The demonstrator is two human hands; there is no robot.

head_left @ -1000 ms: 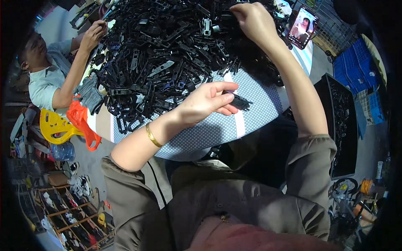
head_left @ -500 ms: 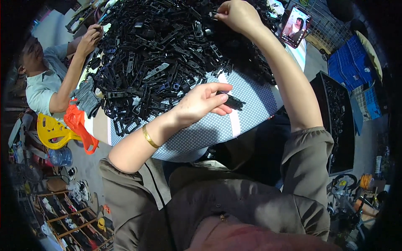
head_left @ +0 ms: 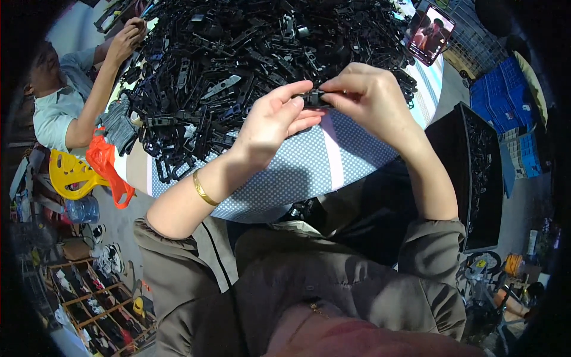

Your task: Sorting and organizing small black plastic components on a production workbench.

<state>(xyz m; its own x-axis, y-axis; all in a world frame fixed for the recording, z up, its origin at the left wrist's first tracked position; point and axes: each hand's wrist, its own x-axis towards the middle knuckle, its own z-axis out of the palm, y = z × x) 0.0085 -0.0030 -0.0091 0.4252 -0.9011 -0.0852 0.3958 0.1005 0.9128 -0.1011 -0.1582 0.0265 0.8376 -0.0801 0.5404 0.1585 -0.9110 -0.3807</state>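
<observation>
Head view: left hand (head_left: 270, 122) and right hand (head_left: 369, 98) meet above the near edge of the surface (head_left: 309, 172). Both grips are closed on one small black plastic part (head_left: 313, 97), pinched between fingertips at each end.

Likely a fit-together step: best to keep the ends aligned and press squarely, so it doesn't slip.

Beyond the grip lies a pile of black parts (head_left: 238, 53). Far right of the grip, a lit phone (head_left: 429, 33); further right, blue crates (head_left: 505, 101). Left of the grip, another person's hand (head_left: 128, 35) works the pile, with an orange bag (head_left: 107, 166) below. No readable labels.
</observation>
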